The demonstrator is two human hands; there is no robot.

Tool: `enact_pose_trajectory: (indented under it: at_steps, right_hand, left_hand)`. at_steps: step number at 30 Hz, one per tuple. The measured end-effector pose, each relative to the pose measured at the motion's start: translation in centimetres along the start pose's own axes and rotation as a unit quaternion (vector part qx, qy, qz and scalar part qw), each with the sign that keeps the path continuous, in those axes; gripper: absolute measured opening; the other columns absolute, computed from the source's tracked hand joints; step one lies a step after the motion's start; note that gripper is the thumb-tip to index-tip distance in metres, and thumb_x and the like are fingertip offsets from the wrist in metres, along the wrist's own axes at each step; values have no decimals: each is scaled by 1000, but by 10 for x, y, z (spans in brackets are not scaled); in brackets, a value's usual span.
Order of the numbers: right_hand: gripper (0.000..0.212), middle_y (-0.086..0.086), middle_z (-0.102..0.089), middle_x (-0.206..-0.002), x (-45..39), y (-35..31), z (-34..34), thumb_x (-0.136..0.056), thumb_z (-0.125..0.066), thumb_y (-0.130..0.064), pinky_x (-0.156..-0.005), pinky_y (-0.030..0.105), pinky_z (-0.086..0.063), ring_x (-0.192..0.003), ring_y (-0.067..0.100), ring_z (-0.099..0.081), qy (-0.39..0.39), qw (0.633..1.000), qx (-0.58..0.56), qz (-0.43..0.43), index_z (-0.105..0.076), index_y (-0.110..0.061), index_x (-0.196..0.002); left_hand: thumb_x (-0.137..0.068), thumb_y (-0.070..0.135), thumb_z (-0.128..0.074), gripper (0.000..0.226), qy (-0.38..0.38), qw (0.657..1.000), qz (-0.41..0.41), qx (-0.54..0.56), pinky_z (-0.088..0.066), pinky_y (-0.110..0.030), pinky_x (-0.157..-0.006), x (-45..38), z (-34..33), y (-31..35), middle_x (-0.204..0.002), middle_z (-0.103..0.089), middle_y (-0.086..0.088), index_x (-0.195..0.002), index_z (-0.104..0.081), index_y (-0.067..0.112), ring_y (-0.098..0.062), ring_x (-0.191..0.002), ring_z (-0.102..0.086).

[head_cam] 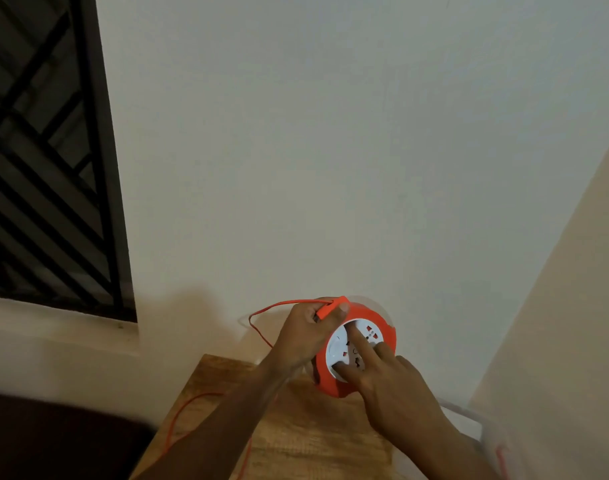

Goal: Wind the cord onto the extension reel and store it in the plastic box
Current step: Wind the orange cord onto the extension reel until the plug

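An orange extension reel [382, 327] with a white socket face is held up above the wooden table [296, 438]. My left hand [303, 337] grips its left rim and pinches the orange plug [330, 310] against it. From the plug a thin orange cord [261, 327] loops left and down, and more of the cord trails over the table. My right hand [396, 393] presses straight fingers on the white face. The clear plastic box [476, 431] shows at the lower right, partly hidden by my right arm.
A white wall fills the background and meets a beige wall at the right. A dark window grille [46, 161] stands at the upper left above a ledge. A dark seat [60, 441] lies at the lower left beside the table.
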State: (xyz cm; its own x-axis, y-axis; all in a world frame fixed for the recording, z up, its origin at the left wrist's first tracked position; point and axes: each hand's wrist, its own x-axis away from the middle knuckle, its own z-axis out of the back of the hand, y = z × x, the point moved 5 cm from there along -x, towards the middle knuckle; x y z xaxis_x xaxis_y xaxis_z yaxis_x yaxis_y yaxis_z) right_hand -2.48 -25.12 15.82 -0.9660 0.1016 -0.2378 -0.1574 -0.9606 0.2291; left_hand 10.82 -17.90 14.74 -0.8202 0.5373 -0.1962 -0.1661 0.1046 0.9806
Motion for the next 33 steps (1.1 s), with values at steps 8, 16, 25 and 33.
enact_pose_trajectory:
  at_steps: [8, 16, 25, 33]
  right_hand:
    - [66, 18, -32, -155, -2, 0, -14, -84, -70, -38, -90, 46, -53, -108, 37, -65, -7, 998, -33, -49, -37, -43, -141]
    - [71, 5, -22, -160, -1, 18, 1, -94, -53, -34, -103, 34, -44, -131, 25, -49, -21, 957, -249, -146, -11, -43, -151]
    - [59, 0, -56, -131, 8, 43, -11, -92, -56, -15, -60, 36, -60, -59, 20, -65, -29, 717, -643, -268, -39, -45, -141]
    - [66, -4, -75, -97, 31, 17, -4, -85, -68, -28, -61, 24, -53, -72, 10, -66, 106, 958, -204, -175, -41, -39, -143]
  left_hand:
    - [-90, 58, -68, 27, -19, 997, -15, -76, -65, -31, -89, -4, -6, 4, -109, -74, 24, -113, -74, 44, -13, -105, -76]
    - [-74, 71, -64, 33, 9, 999, -21, 24, -66, -22, -72, 1, -14, 9, -88, -79, 27, -95, -73, 46, -11, -87, -80]
    - [-90, 56, -68, 20, 37, 998, -25, 46, -64, -21, -66, 6, -19, 8, -85, -83, 17, -90, -77, 38, -8, -80, -81]
    - [-90, 57, -67, 23, 21, 996, 34, 82, -67, -31, -67, 15, -14, -7, -87, -84, 7, -81, -81, 41, -18, -79, -82]
